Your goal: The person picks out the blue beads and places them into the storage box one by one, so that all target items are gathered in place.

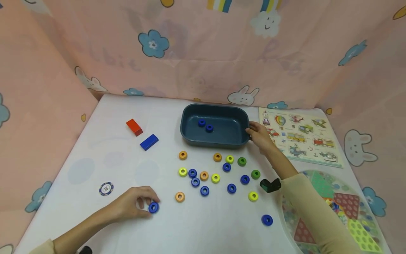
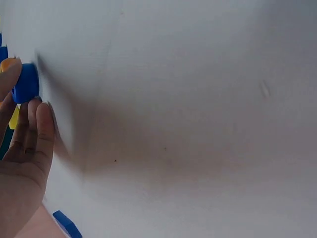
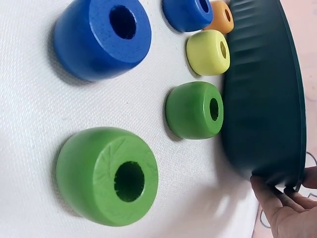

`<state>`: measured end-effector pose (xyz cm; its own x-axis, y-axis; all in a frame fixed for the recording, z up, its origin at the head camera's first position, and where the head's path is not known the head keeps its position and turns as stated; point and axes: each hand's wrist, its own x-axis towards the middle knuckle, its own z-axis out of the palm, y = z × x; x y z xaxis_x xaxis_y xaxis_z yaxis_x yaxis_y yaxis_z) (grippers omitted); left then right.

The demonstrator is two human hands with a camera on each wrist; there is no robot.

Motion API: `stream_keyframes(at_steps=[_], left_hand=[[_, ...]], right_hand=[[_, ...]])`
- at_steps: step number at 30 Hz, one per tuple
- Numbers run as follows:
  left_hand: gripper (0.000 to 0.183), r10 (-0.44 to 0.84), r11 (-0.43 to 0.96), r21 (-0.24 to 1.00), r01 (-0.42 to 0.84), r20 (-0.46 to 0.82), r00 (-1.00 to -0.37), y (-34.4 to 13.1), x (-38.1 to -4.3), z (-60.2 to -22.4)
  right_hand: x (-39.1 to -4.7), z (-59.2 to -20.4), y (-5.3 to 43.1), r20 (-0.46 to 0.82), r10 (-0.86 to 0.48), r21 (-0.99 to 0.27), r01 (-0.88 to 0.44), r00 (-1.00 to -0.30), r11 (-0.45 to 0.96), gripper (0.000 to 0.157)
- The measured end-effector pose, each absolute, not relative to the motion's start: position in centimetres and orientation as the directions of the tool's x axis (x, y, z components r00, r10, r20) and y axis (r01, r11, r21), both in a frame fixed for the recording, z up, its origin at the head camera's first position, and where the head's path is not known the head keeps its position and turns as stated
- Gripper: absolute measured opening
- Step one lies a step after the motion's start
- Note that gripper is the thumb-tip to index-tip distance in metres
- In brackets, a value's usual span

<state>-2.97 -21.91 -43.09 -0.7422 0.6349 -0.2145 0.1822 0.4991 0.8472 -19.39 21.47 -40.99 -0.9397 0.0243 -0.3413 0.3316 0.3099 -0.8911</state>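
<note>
I take this for a children's play nook; whether it stands in a home or a nursery, I can't tell. My head view shows pink cloth [image 1: 203,72] hung on 3 sides of a white table [image 1: 190,225], printed with rabbits [image 1: 243,97], blue flowers [image 1: 153,38] and a smiling cloud [image 1: 266,23]. On the table I see a vehicle puzzle [image 1: 309,128], 2 blocks [image 1: 149,142] and bright beads [image 3: 190,111], all toy-like.

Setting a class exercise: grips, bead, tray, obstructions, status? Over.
Left grip pinches blue bead. Right grip holds tray by its end. Two blue beads inside; loose beads between left grip and tray.
</note>
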Motion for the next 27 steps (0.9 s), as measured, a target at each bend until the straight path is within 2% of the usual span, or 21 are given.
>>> stream_keyframes(at_steps=[6,11,16,21,27], left_hand=[[0.033,0.638,0.504,0.837,0.214,-0.194,-0.745,-21.7,-3.3,-43.1],[0.031,0.643,0.516,0.821,0.243,-0.184,-0.744,-20.9,-5.5,-41.4],[0.030,0.667,0.496,0.824,0.273,-0.160,-0.728,-19.0,-9.6,-38.5],[0.033,0.692,0.421,0.843,0.334,-0.060,-0.720,-16.4,-14.7,-35.9],[0.035,0.658,0.437,0.836,0.330,-0.047,-0.752,-12.8,-20.3,-34.6]], right_hand=[[-19.3,-40.9,21.5,-0.345,0.034,-0.887,0.338,-0.938,0.315,0.047],[-19.3,-40.8,21.6,-0.338,0.042,-0.888,0.333,-0.940,0.318,0.047],[-19.4,-40.8,21.6,-0.334,0.034,-0.894,0.328,-0.942,0.305,0.046],[-19.5,-40.9,21.6,-0.329,0.022,-0.899,0.320,-0.944,0.300,0.046],[-19.5,-40.9,21.6,-0.315,0.015,-0.906,0.305,-0.949,0.294,0.046]])
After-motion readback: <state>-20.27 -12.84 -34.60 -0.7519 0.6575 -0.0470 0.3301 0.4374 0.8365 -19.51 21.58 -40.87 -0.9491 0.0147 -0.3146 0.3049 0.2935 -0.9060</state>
